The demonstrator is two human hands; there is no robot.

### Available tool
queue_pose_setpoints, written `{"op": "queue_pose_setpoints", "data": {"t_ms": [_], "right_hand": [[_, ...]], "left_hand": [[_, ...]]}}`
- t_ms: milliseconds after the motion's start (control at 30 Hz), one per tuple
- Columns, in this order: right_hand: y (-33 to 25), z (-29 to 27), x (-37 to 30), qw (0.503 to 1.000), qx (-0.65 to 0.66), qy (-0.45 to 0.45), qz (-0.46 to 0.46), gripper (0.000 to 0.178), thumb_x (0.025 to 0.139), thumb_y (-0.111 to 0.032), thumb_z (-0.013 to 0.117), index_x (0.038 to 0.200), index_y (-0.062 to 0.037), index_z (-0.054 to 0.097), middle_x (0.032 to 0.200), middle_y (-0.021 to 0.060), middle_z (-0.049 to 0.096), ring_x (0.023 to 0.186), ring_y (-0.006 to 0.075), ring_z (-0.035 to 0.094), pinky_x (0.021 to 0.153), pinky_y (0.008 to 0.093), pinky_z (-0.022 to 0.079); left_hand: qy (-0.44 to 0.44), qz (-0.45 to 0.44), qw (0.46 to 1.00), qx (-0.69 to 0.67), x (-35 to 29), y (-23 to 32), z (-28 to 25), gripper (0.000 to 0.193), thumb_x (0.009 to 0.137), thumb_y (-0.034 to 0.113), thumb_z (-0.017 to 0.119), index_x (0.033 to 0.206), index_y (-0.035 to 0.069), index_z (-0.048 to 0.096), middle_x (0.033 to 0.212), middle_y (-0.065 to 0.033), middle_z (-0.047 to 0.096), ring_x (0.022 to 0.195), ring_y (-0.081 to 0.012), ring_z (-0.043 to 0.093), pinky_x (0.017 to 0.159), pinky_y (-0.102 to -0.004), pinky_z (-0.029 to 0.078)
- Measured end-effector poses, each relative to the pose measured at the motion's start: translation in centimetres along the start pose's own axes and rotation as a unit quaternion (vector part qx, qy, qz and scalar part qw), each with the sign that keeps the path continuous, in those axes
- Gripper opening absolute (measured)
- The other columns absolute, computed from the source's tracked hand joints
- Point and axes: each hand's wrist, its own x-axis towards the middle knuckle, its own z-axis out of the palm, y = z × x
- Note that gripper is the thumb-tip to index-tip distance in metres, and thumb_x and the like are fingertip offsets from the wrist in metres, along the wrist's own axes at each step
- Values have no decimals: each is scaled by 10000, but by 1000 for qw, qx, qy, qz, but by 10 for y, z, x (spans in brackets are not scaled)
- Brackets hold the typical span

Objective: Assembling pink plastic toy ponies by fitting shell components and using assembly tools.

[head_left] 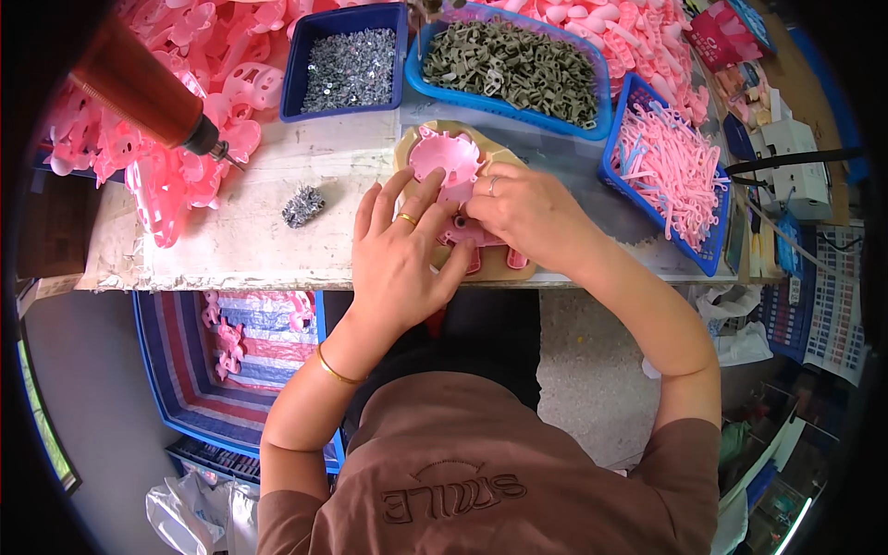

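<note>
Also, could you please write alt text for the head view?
A person's left hand and right hand touch pink plastic pieces on a tan block at a worktable. Beyond are a tray of grey pieces and a tray of olive clips; a reddish tool is at upper left.

Pink part: smooth, glossy plast. Screw pile: shiny mtl. Shirt: matt cloth.

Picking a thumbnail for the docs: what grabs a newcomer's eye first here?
Probably the heap of glossy pink plastic parts at the upper left, echoed by another pink pile at the upper right. Next, the red-orange driver slanting in at the upper left, tip pointing down to the right. Then, at the centre, the left hand and right hand over pink pieces on a tan block.
</note>
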Motion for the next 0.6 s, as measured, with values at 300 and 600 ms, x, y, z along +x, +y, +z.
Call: {"op": "queue_pose_setpoints", "data": {"t_ms": [300, 600], "right_hand": [[-15, 0, -7, 997, -77, -9, 20, 112, 755, -128, 634, 853, -74, 636, 887, 52, 629, 903, 224, 623, 753, 334, 545], [-14, 3, -9, 996, -83, -9, 29, 123, 755, -111, 643, 867, -66, 625, 903, 54, 625, 906, 228, 624, 732, 343, 548]], "left_hand": [[-23, 15, 1000, -14, 5, -10, -2, 413, 795, 312, 721, 1164, 132, 684, 1402, -58, 564, 1319, -334, 456, 1090, -466, 351], [18, 41, 999, 7, 3, -10, -1, 392, 805, 361, 723, 1116, 123, 711, 1335, -66, 609, 1300, -329, 484, 1086, -474, 362]]}}
